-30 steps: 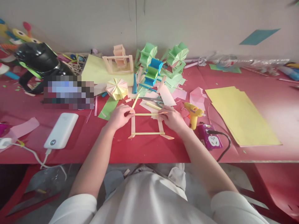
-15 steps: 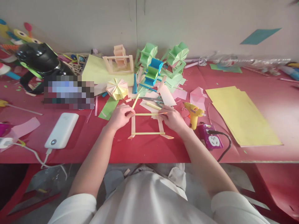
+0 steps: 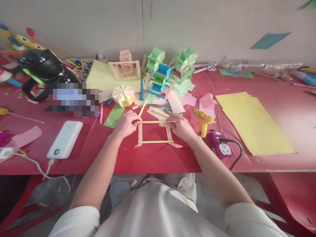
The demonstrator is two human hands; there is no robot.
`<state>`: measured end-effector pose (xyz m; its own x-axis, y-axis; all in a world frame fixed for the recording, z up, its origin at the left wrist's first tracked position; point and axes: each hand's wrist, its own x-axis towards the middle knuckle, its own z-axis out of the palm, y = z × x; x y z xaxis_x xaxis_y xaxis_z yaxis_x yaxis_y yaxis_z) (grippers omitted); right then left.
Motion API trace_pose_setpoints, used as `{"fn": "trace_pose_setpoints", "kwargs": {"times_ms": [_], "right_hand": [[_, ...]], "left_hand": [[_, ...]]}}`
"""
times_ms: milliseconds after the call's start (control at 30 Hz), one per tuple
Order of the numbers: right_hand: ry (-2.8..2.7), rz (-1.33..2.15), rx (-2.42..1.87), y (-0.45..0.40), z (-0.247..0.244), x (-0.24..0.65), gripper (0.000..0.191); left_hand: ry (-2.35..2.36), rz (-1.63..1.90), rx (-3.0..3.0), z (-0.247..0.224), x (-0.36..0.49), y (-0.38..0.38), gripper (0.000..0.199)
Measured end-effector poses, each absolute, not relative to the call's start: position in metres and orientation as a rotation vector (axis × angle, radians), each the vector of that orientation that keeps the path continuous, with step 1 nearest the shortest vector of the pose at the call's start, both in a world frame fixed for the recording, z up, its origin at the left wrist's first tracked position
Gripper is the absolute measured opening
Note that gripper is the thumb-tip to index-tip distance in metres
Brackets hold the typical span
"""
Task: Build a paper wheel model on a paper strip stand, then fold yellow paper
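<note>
A rectangular paper frame (image 3: 156, 142) of thin yellow and pale strips lies on the red table in front of me. My left hand (image 3: 128, 123) is closed on its far left corner, thumb and fingers pinched together. At the far right corner, my right hand (image 3: 181, 126) pinches the frame in the same way. Folded paper flaps stick out at the near corners. Just beyond the hands lie two rolled yellow paper strips (image 3: 142, 108) and a pair of scissors (image 3: 161, 106), partly covered by paper scraps. A yellow glue gun (image 3: 203, 121) stands right of my right hand.
Folded paper wheels on stands, peach (image 3: 126, 62), blue and green (image 3: 159, 79), and green (image 3: 186, 59), stand at the back. A white power bank (image 3: 65, 140) lies left, a purple socket block (image 3: 221, 144) and yellow paper sheets (image 3: 254, 125) right. A black bottle (image 3: 40, 65) is back left.
Both hands keep their pinch on the frame's far corners, and the frame stays in place on the table. The whole view has shifted very slightly.
</note>
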<state>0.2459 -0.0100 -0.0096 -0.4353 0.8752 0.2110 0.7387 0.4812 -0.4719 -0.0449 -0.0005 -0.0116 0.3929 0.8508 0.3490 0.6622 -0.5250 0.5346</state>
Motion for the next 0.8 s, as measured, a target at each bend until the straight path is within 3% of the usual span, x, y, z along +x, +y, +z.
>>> {"fn": "trace_pose_setpoints", "kwargs": {"times_ms": [533, 800], "right_hand": [[-2.207, 0.68, -1.196, -0.007, -0.009, 0.256, 0.025], [-1.896, 0.583, -1.331, -0.022, 0.016, 0.264, 0.018]], "left_hand": [[1.313, 0.863, 2.344, -0.006, -0.045, -0.006, 0.01], [1.37, 0.845, 2.325, -0.009, -0.046, -0.006, 0.007]]}}
